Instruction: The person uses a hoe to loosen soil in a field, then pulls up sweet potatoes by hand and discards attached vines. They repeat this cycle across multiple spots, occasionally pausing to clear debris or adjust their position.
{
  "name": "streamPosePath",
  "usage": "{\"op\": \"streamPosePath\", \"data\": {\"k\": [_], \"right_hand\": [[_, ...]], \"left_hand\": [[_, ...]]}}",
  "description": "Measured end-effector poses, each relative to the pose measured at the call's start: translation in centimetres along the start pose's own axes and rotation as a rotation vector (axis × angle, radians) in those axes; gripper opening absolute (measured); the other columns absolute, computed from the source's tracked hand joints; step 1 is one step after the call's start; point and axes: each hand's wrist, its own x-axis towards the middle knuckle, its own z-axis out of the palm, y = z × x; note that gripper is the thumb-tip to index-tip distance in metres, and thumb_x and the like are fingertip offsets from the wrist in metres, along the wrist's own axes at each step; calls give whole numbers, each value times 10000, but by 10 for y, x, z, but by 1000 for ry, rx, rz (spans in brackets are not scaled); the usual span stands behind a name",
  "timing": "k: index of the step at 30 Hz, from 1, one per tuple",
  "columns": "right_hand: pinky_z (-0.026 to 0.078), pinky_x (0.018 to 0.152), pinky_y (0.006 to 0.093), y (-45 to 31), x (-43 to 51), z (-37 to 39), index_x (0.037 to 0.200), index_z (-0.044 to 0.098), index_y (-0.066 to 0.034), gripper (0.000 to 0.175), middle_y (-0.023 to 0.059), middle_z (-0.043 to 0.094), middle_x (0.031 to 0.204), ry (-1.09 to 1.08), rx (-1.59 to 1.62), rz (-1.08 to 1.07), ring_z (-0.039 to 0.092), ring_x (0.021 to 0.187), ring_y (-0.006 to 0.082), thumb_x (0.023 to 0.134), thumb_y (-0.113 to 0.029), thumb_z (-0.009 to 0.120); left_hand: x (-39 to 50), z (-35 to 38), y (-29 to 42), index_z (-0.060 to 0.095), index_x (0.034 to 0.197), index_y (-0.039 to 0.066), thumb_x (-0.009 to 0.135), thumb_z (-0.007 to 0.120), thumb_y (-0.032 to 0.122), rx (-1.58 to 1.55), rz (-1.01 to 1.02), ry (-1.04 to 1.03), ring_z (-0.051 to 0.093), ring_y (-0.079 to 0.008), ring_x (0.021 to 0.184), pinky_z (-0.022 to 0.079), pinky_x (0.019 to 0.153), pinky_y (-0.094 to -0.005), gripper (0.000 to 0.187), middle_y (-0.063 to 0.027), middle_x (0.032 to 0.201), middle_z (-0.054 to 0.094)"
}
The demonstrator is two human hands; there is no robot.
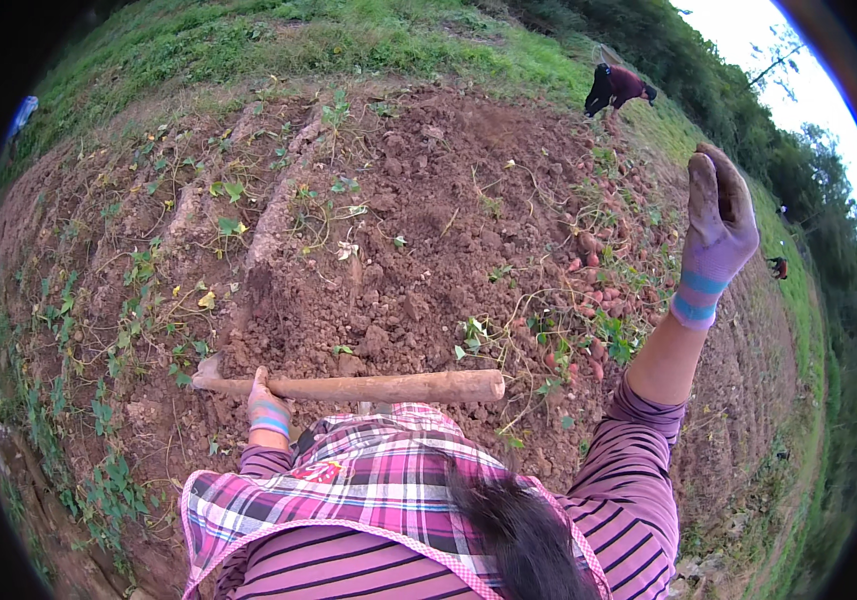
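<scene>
My left hand (pixel 262 397), in a knitted work glove with blue and pink bands, grips the wooden handle (pixel 391 387) of a hoe near its head. The handle lies crosswise before my plaid apron, its thick end to the right. The hoe's metal head (pixel 208 369) is at the left, partly hidden against the soil. My right hand (pixel 722 217), in a matching soiled glove, is raised at the right and holds nothing; thumb and fingers are bent with a gap between them. Beyond it and lower, reddish sweet potatoes (pixel 608 296) lie in a long heap among vines.
Loose, dug soil (pixel 458 202) spreads ahead of me. Ridges with leafy vines (pixel 229 226) run along the left. A person (pixel 618 86) bends over at the field's far edge. Another person (pixel 779 267) is far off at the right, near grass and trees.
</scene>
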Motion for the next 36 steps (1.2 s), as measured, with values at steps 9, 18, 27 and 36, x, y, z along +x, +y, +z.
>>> {"op": "streamPosePath", "data": {"k": [9,18,27,36], "right_hand": [[454,1050,463,-73,-62,61,1191,681,-1,429,213,581,1387,-1284,178,-59,573,1263,401,875,-284,743],[578,804,379,-93,-149,88,1208,652,16,332,205,738,972,-1435,24,213,750,904,319,911,-132,671],[559,790,358,-104,-128,130,1176,660,23,342,177,728,934,-1457,15,211,731,851,272,927,-210,657],[530,697,307,-95,-75,212,1124,653,32,319,127,691,886,-1533,-24,309,663,737,177,874,-164,671]], "left_hand": [[38,-5,-10,638,1154,13,840,830,146,94,43,3,663,-287,883,574,822,-416,391,-96,1009,679],[-12,33,-28,641,1106,-167,793,828,392,609,297,294,704,-321,990,530,901,-419,668,-252,1089,713],[47,-25,4,670,867,2,1021,547,448,326,296,196,668,-274,543,509,487,-387,487,-137,666,665],[151,-60,38,508,1400,163,1004,583,374,-112,132,306,612,-280,932,537,830,-500,455,-84,1194,606]]}}
